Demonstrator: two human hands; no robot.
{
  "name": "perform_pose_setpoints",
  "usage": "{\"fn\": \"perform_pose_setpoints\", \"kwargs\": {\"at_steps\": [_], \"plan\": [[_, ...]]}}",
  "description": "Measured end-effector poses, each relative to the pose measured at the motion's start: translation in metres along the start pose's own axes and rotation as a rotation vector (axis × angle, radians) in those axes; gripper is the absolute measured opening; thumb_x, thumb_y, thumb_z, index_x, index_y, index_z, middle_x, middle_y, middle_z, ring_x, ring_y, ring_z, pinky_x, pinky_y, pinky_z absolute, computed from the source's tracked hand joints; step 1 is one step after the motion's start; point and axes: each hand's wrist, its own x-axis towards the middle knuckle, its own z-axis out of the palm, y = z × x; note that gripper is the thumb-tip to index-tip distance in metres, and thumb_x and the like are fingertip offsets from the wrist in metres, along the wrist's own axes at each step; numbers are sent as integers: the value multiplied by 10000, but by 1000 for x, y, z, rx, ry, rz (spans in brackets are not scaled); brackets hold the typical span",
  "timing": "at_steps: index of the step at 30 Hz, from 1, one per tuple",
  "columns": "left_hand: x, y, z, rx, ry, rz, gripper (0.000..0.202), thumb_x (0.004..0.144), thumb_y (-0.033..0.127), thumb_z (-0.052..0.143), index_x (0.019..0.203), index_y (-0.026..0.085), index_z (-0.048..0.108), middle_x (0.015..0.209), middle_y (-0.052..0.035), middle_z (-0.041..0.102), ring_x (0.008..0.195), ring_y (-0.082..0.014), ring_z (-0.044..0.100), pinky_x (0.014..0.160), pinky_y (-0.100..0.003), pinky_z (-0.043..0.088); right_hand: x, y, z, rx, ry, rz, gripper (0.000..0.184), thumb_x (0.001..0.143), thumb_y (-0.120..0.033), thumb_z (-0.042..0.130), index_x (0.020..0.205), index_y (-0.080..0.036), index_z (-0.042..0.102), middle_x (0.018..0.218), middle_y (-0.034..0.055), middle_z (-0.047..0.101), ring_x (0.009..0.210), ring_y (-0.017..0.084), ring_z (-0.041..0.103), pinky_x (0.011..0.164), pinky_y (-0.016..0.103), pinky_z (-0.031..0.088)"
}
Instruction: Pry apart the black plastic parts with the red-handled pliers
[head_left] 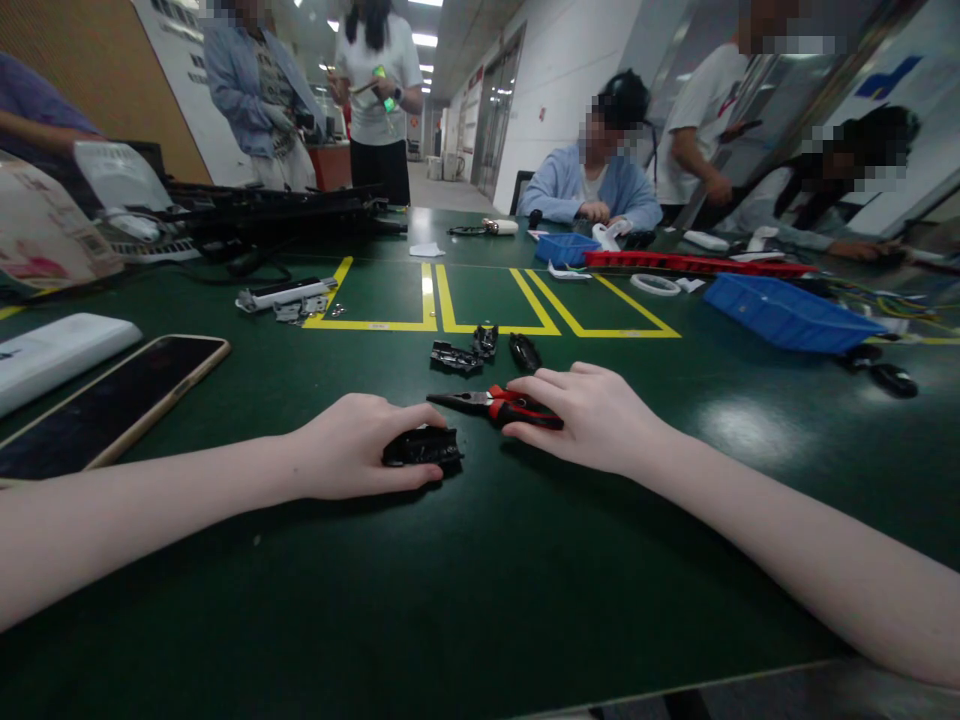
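Pinching a black plastic part [424,450] between thumb and fingers, the left hand [349,445] rests on the dark green tabletop [450,600], between its near edge and the yellow tape outlines [405,325]. The right hand [589,415] is closed round the handles of red-and-black pliers [517,409], whose pointed nose aims toward the tabletop's left side, its tip just beside the left hand. Past the pliers, toward the far edge, lie two jagged black pieces, one nearer [454,357] and one farther [485,343], with a smooth black shell [525,352] near them. Toward the left edge, a phone [112,400] lies face up beside a white case [64,355]; grey-white parts [285,297] sit by the tape. Toward the right edge are a blue tray [795,315], a ring of white tape [655,285] and a long red strip [697,263]. A small blue tray [566,248] stands near the far edge, where a person in light blue [551,185] sits. Another person in a white top [382,100] stands beyond that edge.
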Motion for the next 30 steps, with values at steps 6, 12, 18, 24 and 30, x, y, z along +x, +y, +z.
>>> {"fn": "perform_pose_setpoints", "kwargs": {"at_steps": [6,12,18,24,30], "plan": [[0,0,0,9,4,2,445,936,521,542,1265,224,582,802,-18,690,669,-165,629,609,-244,422,-3,16,-8,118,-88,162,183,936,-274,557,1021,-179,689,1013,98,695,883,250,640,704,341,427],[0,0,-1,6,-6,-5,443,940,516,542,1271,224,576,834,-23,701,688,-161,636,616,-238,425,-3,13,2,230,-97,304,157,916,-211,537,1023,-207,651,864,41,706,711,193,641,570,279,402],[1,0,-1,22,-6,0,461,941,534,524,1279,226,576,841,-32,713,696,-164,651,614,-236,432,0,11,3,338,-153,296,281,902,-171,523,1169,-196,608,856,33,708,743,201,658,619,301,448],[0,1,-2,31,2,13,472,941,548,512,1263,210,585,811,-23,705,649,-155,630,584,-232,421,1,19,3,393,-179,293,450,869,-226,606,1312,-207,529,959,49,711,845,237,674,662,340,484],[0,1,-1,54,9,13,467,942,546,506,1261,213,583,804,-23,704,639,-156,629,579,-233,411,-1,23,4,412,-147,276,292,850,-300,655,1116,-182,637,981,78,664,840,236,642,680,353,504]]}}
